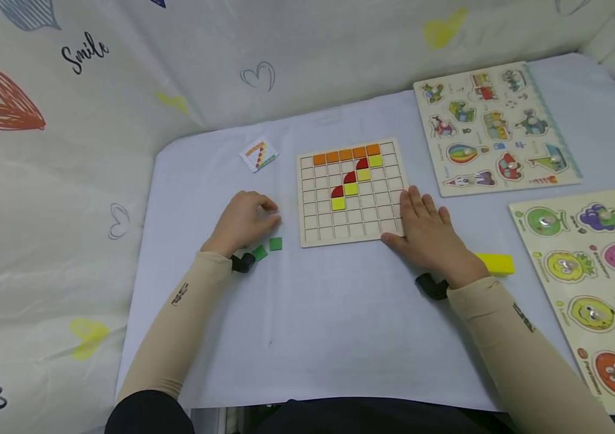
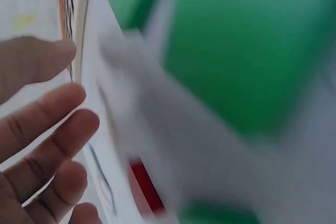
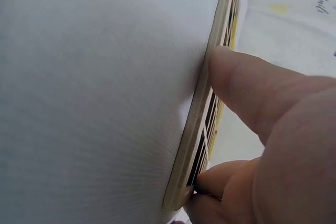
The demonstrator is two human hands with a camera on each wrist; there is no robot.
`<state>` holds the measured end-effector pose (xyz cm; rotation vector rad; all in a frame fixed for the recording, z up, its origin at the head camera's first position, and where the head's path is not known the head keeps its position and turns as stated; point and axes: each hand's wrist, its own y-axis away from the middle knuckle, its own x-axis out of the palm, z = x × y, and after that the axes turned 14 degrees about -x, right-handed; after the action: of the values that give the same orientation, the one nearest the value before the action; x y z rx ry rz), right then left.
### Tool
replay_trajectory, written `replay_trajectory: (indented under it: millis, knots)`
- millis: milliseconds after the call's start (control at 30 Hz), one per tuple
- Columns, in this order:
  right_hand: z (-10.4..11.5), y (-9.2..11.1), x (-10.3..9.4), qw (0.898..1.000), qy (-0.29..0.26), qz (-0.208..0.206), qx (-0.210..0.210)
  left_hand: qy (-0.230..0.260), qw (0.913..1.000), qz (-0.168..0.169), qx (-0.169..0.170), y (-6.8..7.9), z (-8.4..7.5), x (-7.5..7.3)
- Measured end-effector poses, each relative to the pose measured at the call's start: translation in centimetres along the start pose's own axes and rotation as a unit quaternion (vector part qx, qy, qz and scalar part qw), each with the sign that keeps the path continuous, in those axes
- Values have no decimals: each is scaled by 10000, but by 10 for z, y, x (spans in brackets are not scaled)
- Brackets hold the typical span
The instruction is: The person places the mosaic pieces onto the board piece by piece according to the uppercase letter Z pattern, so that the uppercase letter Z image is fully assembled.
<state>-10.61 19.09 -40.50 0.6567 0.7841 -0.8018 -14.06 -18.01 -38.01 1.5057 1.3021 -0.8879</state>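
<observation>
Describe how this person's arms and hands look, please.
The left hand and right hand are bare. Each forearm wears a beige sleeve with a small dark marking. Something black sits at each wrist, and a black garment shows above the left sleeve.

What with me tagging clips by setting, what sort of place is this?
Probably an indoor play or learning corner, judging by the gridded tile board, the fruit puzzle board and the heart-printed backdrop beside the table.
</observation>
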Motion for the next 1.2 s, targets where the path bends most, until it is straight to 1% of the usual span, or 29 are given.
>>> replay_trajectory:
  millis: [100, 200, 300, 400, 567, 767, 933, 1067, 1200]
  knots:
    - [0, 0, -1, 10000, 25, 9, -9, -60, 10000, 33, 0, 8, 21, -5]
    - [-1, 0, -1, 10000, 63, 16, -3, -44, 9999, 98, -94, 16, 37, -9]
    - [-1, 0, -1, 10000, 66, -2, 1, -10, 9996, 191, -203, 22, 47, -14]
    - [0, 1, -1, 10000, 40, -25, -7, -3, 9992, 284, -278, 26, 51, -18]
    - [1, 1, -1, 10000, 8, -11, 8, -73, 9987, 445, -248, 28, 49, -21]
    - [3, -1, 0, 10000, -18, 27, 36, -187, 9983, 544, -25, 23, 42, -18]
    - [4, -1, 0, 10000, -21, 31, 71, -227, 9986, 419, 218, 18, 36, -13]
    - [3, -1, 0, 10000, -18, 8, 68, -290, 9986, 214, 399, 14, 30, -9]
    - [2, -1, 1, 10000, 9, -2, 47, -332, 9985, 26, 432, 13, 23, -5]
